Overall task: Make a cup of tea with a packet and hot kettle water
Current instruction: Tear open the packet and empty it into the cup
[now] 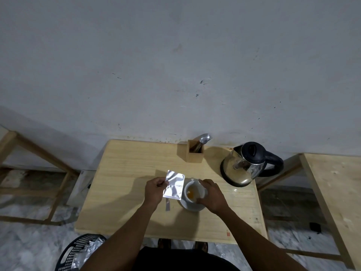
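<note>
Now your left hand (154, 190) pinches the silver foil packet (174, 186) by its left edge, just left of centre frame, holding it beside the white cup (193, 191). Your right hand (212, 196) is curled around the cup's right side, fingers touching its rim. Some orange-brown powder lies in the bottom of the cup, which stands on a white saucer (192, 207). A thin torn foil strip (168, 204) lies on the table (125, 192) below the packet. Right of the cup, well apart, a steel electric kettle (246, 166) with a black lid and handle sits near the table's right edge. Above centre, a wooden holder (194, 154) with a spoon and fork stands by the wall. At lower left of the frame, a black basket (78, 253) on the floor holds crumpled foil.
</note>
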